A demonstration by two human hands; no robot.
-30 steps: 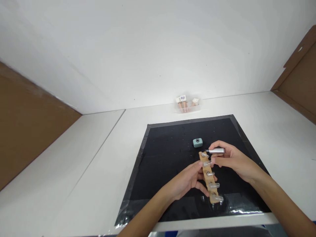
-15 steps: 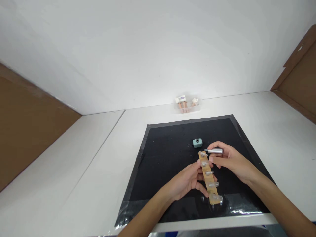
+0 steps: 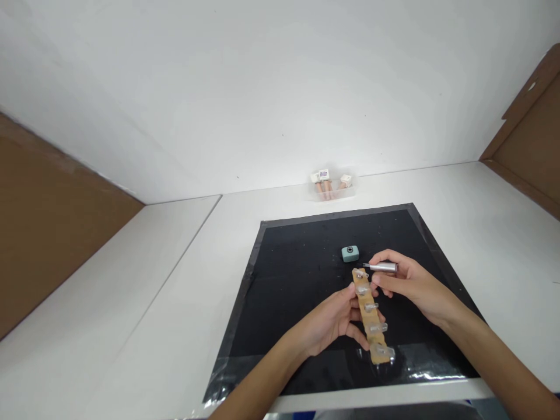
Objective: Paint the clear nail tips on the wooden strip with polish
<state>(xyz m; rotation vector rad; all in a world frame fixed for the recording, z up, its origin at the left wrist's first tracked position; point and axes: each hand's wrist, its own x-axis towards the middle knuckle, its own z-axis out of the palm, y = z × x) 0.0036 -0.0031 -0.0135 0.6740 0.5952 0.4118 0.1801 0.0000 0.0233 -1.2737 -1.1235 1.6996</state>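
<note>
My left hand (image 3: 336,321) is closed around the left side of a narrow tan strip (image 3: 368,318), which tilts slightly over the black mat. Several clear plastic nail tips (image 3: 378,328) are mounted in a row along it. My right hand (image 3: 409,286) pinches the silver handle of a small nail polish brush (image 3: 384,267) between thumb and fingers. The brush points left, its tip just above the nail tip (image 3: 360,273) at the strip's far end; whether they touch I cannot tell. Beyond the strip stands a small teal polish bottle (image 3: 350,254) with its dark neck uncapped.
The black mat (image 3: 297,268) is taped to the white table (image 3: 175,280). Against the back wall sits a clear plastic tray (image 3: 343,193) holding several pinkish sticks with white block tops. Brown boards (image 3: 56,216) flank the table on the left and right.
The brush in my right hand has shifted very slightly to the right. My left hand and the strip stay nearly where they were.
</note>
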